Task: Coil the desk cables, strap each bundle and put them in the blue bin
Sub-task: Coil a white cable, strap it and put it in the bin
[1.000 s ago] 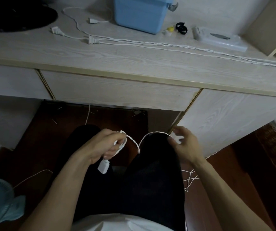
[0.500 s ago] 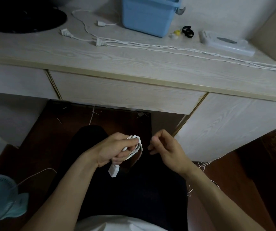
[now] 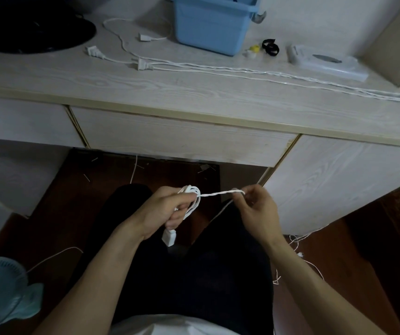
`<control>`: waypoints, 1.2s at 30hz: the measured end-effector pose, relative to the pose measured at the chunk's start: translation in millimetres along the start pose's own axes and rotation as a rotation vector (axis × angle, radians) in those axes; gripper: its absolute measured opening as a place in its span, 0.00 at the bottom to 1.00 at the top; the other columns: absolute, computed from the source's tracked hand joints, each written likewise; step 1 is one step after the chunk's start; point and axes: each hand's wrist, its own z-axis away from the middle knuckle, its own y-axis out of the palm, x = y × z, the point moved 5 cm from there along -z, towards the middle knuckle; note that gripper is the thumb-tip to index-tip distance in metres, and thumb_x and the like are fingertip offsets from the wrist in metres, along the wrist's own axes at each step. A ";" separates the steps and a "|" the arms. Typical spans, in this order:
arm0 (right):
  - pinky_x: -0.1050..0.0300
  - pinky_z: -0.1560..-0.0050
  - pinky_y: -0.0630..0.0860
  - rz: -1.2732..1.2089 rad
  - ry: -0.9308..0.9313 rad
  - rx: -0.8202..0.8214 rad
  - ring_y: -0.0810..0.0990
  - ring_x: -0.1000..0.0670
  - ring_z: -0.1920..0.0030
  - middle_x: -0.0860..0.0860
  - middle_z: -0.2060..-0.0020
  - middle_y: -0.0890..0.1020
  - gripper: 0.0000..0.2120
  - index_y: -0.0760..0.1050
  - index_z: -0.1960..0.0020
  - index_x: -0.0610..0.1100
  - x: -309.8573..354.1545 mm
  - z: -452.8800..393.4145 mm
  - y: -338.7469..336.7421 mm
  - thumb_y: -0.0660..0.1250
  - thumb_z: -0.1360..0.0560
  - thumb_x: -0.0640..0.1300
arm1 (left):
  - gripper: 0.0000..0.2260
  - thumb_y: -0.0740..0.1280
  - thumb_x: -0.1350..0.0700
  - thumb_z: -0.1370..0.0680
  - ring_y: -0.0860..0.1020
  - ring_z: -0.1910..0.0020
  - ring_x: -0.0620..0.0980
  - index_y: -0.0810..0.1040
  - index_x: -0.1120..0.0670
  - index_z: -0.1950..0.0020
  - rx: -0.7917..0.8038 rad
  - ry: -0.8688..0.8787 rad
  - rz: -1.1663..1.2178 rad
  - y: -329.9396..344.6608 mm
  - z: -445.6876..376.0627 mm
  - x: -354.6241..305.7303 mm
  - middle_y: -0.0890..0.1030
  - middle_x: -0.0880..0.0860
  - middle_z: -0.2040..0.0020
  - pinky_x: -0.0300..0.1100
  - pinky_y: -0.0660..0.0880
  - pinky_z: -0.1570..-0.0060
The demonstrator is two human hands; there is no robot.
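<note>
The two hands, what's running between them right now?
A short taut stretch of twisted white cable runs from the coil in the left hand to the right hand's pinch, seen in the head view.

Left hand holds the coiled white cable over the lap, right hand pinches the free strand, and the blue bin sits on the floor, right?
Not quite: the head view shows the blue bin on the desk, not the floor. The rest holds.
</note>
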 end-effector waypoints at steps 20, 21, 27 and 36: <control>0.58 0.73 0.66 0.160 -0.110 0.119 0.72 0.52 0.75 0.50 0.76 0.77 0.26 0.73 0.69 0.42 9.5 0.7 -11.8 0.64 0.23 0.61 | 0.19 0.71 0.47 0.28 0.68 0.86 0.49 0.72 0.56 0.74 0.325 -0.079 0.576 23.4 6.5 7.1 0.69 0.52 0.82 0.33 0.63 0.84; 0.62 0.74 0.65 0.176 -0.124 0.200 0.70 0.55 0.76 0.53 0.77 0.75 0.24 0.71 0.69 0.44 10.8 2.8 -6.6 0.64 0.23 0.60 | 0.19 0.72 0.48 0.28 0.66 0.87 0.47 0.72 0.54 0.74 0.358 -0.047 0.749 23.1 5.5 3.2 0.68 0.50 0.82 0.34 0.62 0.86; 0.68 0.68 0.68 0.235 -0.224 0.502 0.74 0.59 0.71 0.57 0.72 0.76 0.10 0.74 0.59 0.52 12.4 11.5 10.1 0.65 0.20 0.54 | 0.21 0.54 0.44 0.17 0.61 0.81 0.42 0.69 0.52 0.67 -0.095 0.197 1.158 1.0 -11.0 -6.9 0.63 0.45 0.77 0.35 0.59 0.81; 0.65 0.65 0.69 0.391 -0.308 0.632 0.77 0.59 0.66 0.58 0.64 0.79 0.10 0.80 0.46 0.48 14.1 20.3 19.8 0.59 0.17 0.47 | 0.07 0.59 0.59 0.17 0.76 0.65 0.48 0.70 0.56 0.56 -0.527 0.296 0.968 -22.4 -13.2 4.5 0.74 0.52 0.62 0.44 0.74 0.55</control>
